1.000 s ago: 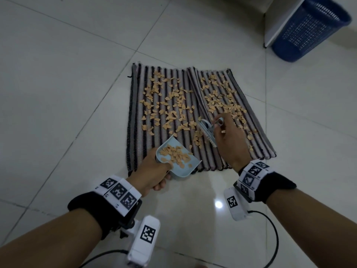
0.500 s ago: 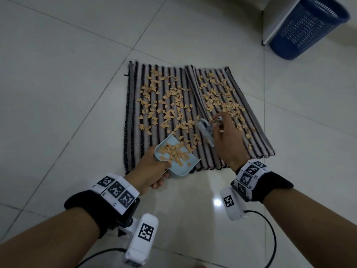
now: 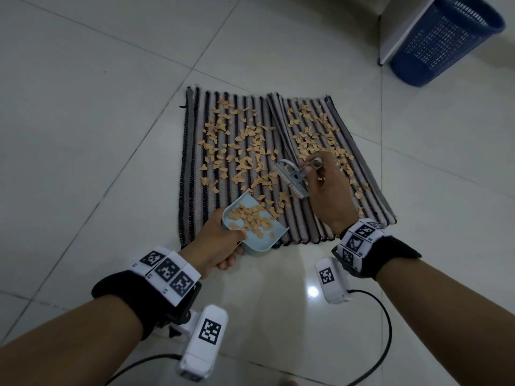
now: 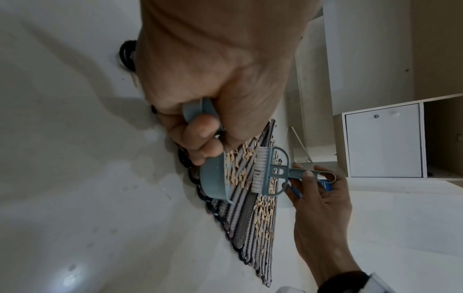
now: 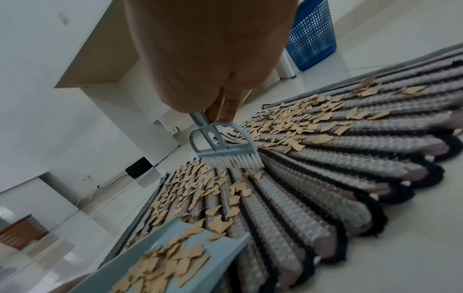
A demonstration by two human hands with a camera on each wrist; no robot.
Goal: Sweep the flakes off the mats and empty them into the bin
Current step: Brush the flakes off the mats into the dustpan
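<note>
On two mats (image 3: 278, 168): one dustpan (image 3: 250, 232), one brush (image 3: 292, 179)

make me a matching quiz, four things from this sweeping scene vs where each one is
Things:
1. dustpan
2. brush
3. bin
4. loose flakes

Places:
A. standing on the floor by the white furniture
B. spread over the striped mats
C. held in the left hand
D. held in the right hand

Pairs: 1-C, 2-D, 3-A, 4-B

Open tile floor (image 3: 83, 135) left of mats (image 3: 192, 162); bin (image 3: 443, 37) far right, tight beside white cabinet (image 3: 401, 26), floor between bare
</note>
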